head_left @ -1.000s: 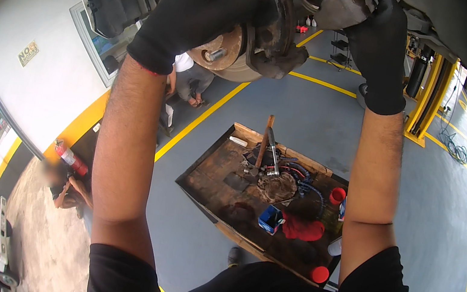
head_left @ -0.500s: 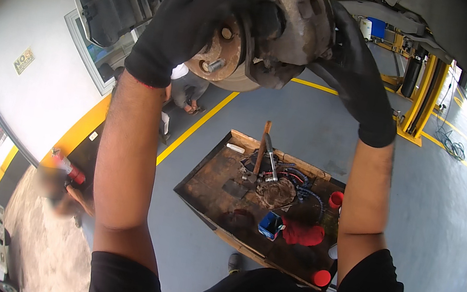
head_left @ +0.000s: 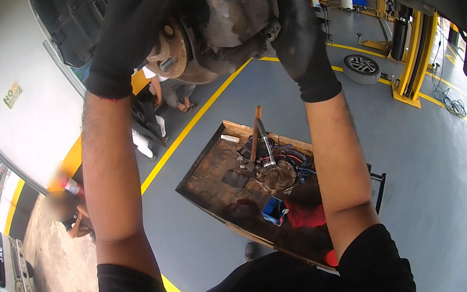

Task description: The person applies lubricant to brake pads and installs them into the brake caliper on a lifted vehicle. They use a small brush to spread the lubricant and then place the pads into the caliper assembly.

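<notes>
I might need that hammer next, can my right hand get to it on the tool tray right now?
Probably not: the right hand is raised overhead, gripping the brake assembly, while the hammer lies on the tool tray far below.

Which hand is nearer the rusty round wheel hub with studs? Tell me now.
Left. The black-gloved left hand grips the assembly right beside the rusty round wheel hub; the black-gloved right hand holds the far side of the grey brake caliper.

1. Brake caliper: grey cast metal, rusty and grimy; raised overhead at the picture's top; gripped from both sides by gloved hands.
2. Rusty hub: brown round face with a stud; just below-left of the caliper, touching it.
</notes>
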`<state>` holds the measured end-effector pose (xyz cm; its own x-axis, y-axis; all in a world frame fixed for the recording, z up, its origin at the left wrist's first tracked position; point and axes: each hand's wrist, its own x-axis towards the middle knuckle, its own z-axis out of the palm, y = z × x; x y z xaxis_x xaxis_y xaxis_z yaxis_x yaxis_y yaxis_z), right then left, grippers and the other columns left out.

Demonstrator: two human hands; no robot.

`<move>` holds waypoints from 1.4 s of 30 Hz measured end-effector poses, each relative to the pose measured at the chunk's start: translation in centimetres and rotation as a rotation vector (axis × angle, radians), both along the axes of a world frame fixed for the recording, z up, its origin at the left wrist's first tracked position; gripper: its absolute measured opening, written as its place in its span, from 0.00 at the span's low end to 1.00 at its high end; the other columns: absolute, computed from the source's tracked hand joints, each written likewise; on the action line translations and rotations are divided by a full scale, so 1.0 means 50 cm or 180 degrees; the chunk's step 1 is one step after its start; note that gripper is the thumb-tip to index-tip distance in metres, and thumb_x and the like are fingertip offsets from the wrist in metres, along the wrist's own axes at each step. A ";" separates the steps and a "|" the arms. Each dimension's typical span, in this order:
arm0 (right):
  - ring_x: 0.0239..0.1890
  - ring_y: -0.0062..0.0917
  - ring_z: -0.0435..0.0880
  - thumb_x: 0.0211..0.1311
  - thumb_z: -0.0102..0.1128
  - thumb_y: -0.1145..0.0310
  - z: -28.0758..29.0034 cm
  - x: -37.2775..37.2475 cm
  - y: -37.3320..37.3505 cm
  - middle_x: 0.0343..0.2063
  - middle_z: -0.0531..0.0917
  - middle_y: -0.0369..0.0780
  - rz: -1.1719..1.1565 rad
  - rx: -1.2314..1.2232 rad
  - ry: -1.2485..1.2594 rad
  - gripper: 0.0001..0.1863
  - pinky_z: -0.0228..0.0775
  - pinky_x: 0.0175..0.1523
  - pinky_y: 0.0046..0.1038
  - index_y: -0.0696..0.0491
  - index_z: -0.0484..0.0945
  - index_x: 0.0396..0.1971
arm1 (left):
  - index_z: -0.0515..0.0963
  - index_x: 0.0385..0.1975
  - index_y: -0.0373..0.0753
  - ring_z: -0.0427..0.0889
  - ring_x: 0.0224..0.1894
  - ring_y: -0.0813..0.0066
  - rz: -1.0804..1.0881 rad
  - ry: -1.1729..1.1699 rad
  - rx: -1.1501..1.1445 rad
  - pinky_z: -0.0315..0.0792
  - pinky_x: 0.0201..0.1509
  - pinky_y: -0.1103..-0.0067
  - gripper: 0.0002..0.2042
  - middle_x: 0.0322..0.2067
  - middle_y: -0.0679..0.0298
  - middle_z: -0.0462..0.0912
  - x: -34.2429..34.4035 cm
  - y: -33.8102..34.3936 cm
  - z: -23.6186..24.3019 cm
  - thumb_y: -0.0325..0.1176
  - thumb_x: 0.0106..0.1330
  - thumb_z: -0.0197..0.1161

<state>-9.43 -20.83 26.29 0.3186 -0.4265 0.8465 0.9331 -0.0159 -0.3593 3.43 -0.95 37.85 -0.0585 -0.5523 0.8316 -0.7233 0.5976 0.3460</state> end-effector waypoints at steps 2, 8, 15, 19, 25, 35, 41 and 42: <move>0.77 0.31 0.68 0.88 0.40 0.44 -0.013 -0.028 -0.095 0.76 0.69 0.43 0.1284 0.0386 -0.0123 0.36 0.58 0.81 0.34 0.55 0.59 0.80 | 0.61 0.78 0.35 0.74 0.64 0.75 0.0118 -0.0091 -0.0190 0.69 0.69 0.78 0.28 0.69 0.61 0.73 -0.033 0.000 -0.006 0.29 0.81 0.58; 0.73 0.31 0.73 0.86 0.42 0.43 0.016 0.026 -0.028 0.72 0.74 0.44 0.0290 -0.0005 -0.0078 0.36 0.62 0.78 0.35 0.55 0.61 0.79 | 0.70 0.72 0.37 0.73 0.70 0.53 0.0690 -0.0669 -0.0298 0.69 0.74 0.66 0.26 0.70 0.54 0.75 0.010 -0.012 0.014 0.29 0.75 0.61; 0.72 0.32 0.75 0.83 0.45 0.38 0.063 0.047 -0.013 0.70 0.78 0.41 0.0565 0.0270 0.0040 0.36 0.67 0.76 0.36 0.47 0.67 0.77 | 0.70 0.72 0.32 0.75 0.66 0.68 0.1267 -0.1554 -0.1176 0.69 0.71 0.76 0.24 0.65 0.57 0.77 0.018 -0.036 0.018 0.35 0.81 0.61; 0.70 0.26 0.76 0.84 0.45 0.39 0.066 -0.007 -0.020 0.69 0.79 0.33 0.1139 -0.0077 0.0406 0.35 0.72 0.71 0.32 0.46 0.69 0.77 | 0.70 0.72 0.32 0.74 0.68 0.65 0.1050 -0.0792 -0.0967 0.66 0.73 0.74 0.24 0.65 0.54 0.77 0.014 -0.024 -0.001 0.36 0.81 0.60; 0.62 0.21 0.79 0.83 0.44 0.36 0.095 0.074 -0.081 0.66 0.80 0.31 0.0375 0.0317 0.0433 0.36 0.73 0.67 0.28 0.48 0.71 0.75 | 0.76 0.66 0.36 0.73 0.74 0.45 0.2095 -0.3469 -0.2267 0.69 0.77 0.62 0.21 0.70 0.49 0.76 0.107 -0.044 0.047 0.22 0.74 0.59; 0.61 0.27 0.82 0.82 0.47 0.37 0.093 0.074 -0.047 0.59 0.84 0.42 0.0025 0.0130 -0.0005 0.36 0.72 0.69 0.32 0.52 0.73 0.72 | 0.74 0.68 0.33 0.74 0.70 0.54 0.2218 -0.2275 -0.1940 0.64 0.78 0.65 0.20 0.67 0.51 0.78 0.086 -0.042 -0.006 0.28 0.79 0.54; 0.64 0.34 0.82 0.85 0.42 0.48 -0.055 -0.036 -0.026 0.64 0.82 0.42 -0.0089 -0.0178 0.0595 0.30 0.78 0.64 0.39 0.52 0.70 0.74 | 0.77 0.64 0.33 0.75 0.71 0.50 0.2030 -0.3122 -0.2295 0.68 0.77 0.65 0.18 0.68 0.49 0.77 0.150 -0.024 0.030 0.22 0.77 0.56; 0.62 0.31 0.82 0.86 0.41 0.48 -0.068 -0.033 -0.020 0.62 0.82 0.38 0.0399 0.0146 0.0974 0.28 0.79 0.61 0.39 0.50 0.71 0.72 | 0.77 0.64 0.33 0.75 0.72 0.49 0.1969 -0.3217 -0.2352 0.69 0.77 0.64 0.19 0.69 0.49 0.77 0.157 -0.027 0.033 0.21 0.75 0.57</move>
